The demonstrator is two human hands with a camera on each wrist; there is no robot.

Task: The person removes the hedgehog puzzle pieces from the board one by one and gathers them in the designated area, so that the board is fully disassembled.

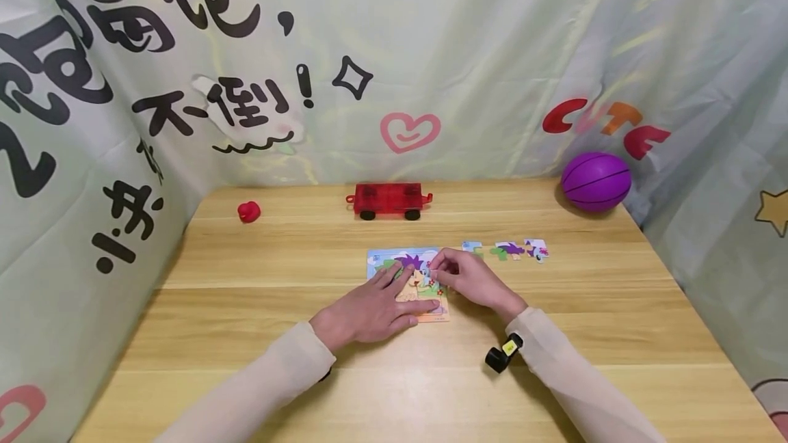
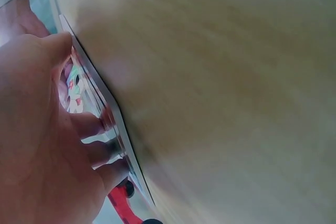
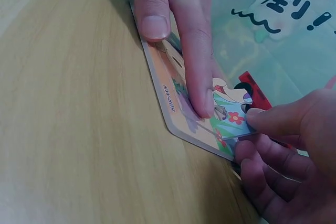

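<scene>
A jigsaw puzzle board with a cartoon picture lies flat on the wooden table. My left hand rests on it from the near left with fingers spread, and the fingertips press down on the picture. From the right, my right hand pinches a puzzle piece with a red flower and light blue ground between thumb and fingers. This puzzle piece is tilted at the board's right side, right beside a straight finger of the left hand. In the left wrist view, the left hand hides most of the picture.
Several loose puzzle pieces lie to the right of the board. Behind it stands a red toy wagon on black wheels. A small red object sits at the far left, a purple ball at the far right corner. Printed curtains hang around the table.
</scene>
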